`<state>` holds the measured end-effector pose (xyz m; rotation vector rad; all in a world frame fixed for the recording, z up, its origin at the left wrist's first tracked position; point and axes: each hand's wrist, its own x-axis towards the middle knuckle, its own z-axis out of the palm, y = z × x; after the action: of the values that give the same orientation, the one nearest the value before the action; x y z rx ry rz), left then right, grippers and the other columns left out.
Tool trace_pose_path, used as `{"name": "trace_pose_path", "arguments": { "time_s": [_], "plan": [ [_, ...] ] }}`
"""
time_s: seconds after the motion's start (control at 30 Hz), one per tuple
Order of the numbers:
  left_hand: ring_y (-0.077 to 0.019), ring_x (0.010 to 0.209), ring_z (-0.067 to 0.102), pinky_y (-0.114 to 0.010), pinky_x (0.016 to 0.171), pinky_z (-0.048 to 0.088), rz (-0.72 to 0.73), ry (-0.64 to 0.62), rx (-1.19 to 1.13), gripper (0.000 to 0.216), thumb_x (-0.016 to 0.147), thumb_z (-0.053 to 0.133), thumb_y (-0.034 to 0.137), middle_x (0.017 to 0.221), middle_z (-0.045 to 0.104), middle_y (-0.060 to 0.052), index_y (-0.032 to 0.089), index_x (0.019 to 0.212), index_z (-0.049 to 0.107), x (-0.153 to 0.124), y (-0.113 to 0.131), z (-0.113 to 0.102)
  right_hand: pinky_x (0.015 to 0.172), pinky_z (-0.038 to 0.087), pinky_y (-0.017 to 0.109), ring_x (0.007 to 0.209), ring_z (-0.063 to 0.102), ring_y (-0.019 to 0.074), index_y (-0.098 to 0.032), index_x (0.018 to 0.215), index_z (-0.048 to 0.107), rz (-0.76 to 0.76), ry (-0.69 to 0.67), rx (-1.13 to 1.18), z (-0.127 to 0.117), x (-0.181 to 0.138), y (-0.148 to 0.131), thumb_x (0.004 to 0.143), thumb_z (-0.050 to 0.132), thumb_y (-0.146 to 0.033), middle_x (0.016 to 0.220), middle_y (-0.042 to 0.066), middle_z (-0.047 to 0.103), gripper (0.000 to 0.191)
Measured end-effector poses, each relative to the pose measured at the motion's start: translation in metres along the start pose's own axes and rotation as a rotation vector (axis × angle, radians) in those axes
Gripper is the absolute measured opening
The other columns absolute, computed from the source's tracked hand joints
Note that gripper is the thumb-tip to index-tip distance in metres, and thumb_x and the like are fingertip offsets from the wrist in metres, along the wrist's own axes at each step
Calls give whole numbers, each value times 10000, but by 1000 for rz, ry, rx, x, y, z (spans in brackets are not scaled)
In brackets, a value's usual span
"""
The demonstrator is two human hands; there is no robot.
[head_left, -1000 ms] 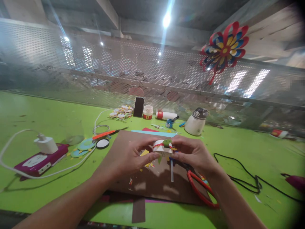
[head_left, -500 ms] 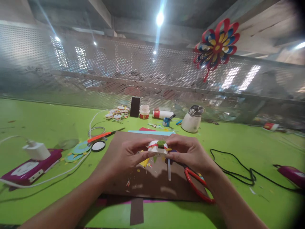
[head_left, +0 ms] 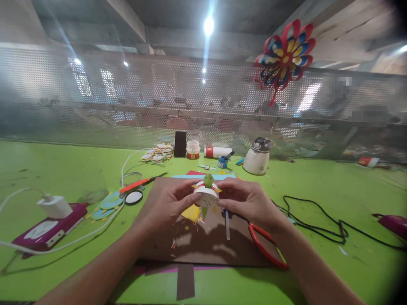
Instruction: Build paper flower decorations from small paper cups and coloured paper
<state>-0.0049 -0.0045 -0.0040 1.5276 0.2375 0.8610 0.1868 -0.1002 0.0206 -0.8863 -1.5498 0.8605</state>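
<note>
Between my two hands is a small paper figure point(head_left: 206, 196) with a round green head, a white speckled body, a red band and yellow points at its sides. My left hand point(head_left: 167, 203) pinches it from the left, thumb in front. On the other side, the fingers and thumb of my right hand point(head_left: 252, 203) are closed on its right edge. Below it lies a brown board point(head_left: 159, 250) with a yellow piece point(head_left: 191, 213) and paper scraps. Red-handled scissors point(head_left: 263, 248) and a translucent stick point(head_left: 227, 226) rest by my right hand.
To the left are a purple power strip point(head_left: 34, 231) with a white charger point(head_left: 54, 207), blue paper discs point(head_left: 111, 200) and an orange cutter point(head_left: 135, 185). Farther back stand a phone point(head_left: 180, 144), paper cups point(head_left: 193, 149), a blue jar point(head_left: 222, 162) and a white jug point(head_left: 257, 159). A black cable point(head_left: 311, 233) lies right.
The paper figure has tipped up in my hands, so its green head now stands at the top and its speckled side faces me. Both hands keep their hold.
</note>
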Motion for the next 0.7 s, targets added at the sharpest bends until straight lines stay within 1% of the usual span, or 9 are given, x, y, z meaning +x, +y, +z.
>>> {"name": "trace_pose_path", "arguments": {
  "time_s": [0.1, 0.23, 0.33, 0.47, 0.6, 0.7],
  "plan": [
    [-206, 946, 656, -311, 826, 498, -42, 24, -35, 410, 779, 729, 344, 1019, 730, -73, 215, 1162, 654, 0, -3, -1, 711, 565, 261, 811, 651, 122, -235, 1010, 726, 8, 33, 10, 1, 2, 2, 753, 761, -190, 954, 22, 709, 263],
    [-190, 921, 632, -297, 812, 476, -104, 48, -134, 354, 750, 757, 329, 1047, 705, -80, 178, 1061, 680, 1, -6, 0, 610, 553, 231, 665, 628, 95, -234, 970, 725, 18, 62, 75, 3, 6, 6, 735, 778, -220, 808, -5, 707, 241],
    [-178, 938, 618, -296, 851, 453, -141, 66, -215, 308, 751, 757, 323, 1042, 698, -82, 160, 1007, 701, 2, -6, 2, 632, 556, 226, 648, 632, 85, -229, 943, 720, 32, 75, 120, 6, 8, 10, 728, 781, -194, 760, -18, 708, 225],
    [-160, 930, 612, -279, 858, 442, -156, 97, -302, 283, 734, 774, 279, 1024, 700, -72, 162, 985, 715, 4, -7, 2, 687, 570, 270, 697, 654, 107, -223, 952, 713, 75, 103, 111, 9, 8, 16, 722, 791, -222, 810, -1, 724, 244],
    [-141, 867, 614, -259, 826, 454, -143, 118, -351, 273, 760, 753, 264, 970, 700, -72, 138, 999, 711, 6, -5, -5, 724, 563, 285, 802, 660, 132, -237, 1004, 719, 95, 128, 16, 10, 6, 15, 728, 789, -259, 925, 27, 729, 286],
    [-139, 842, 624, -263, 818, 474, -151, 116, -352, 270, 794, 723, 277, 932, 700, -71, 139, 1025, 706, 8, -3, -11, 699, 562, 283, 752, 650, 123, -238, 1007, 726, 132, 131, -78, 10, 5, 10, 750, 764, -285, 926, 32, 728, 264]
  ]
}}
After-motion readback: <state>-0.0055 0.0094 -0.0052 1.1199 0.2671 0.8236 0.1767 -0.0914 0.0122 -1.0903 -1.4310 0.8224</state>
